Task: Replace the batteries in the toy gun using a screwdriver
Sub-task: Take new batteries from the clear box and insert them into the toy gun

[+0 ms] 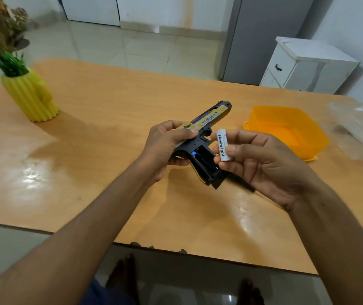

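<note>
the left hand (pixel 165 148) is wrapped round the toy gun (pixel 202 142), holding it above the middle of the table (pixel 101 119) with the open battery bay (pixel 204 159) in the grip facing up, and just right of it the right hand (pixel 261 164) pinches a white battery (pixel 222 145) between thumb and fingertips. this looks like the loading step: the cover is off. next the battery wants turning to match the bay's polarity and pressing down into it.

A vase (pixel 32 96) stands near the table's (pixel 110 102) far left corner. Towards the far right edge sits a tub (pixel 286 130), with a lidded container (pixel 356 128) to its right at the right edge. Above the table's middle, the left hand (pixel 165 148) holds the toy gun (pixel 207 137); the right hand (pixel 261 164), just to its right, holds a battery (pixel 222 145) beside the grip.
</note>
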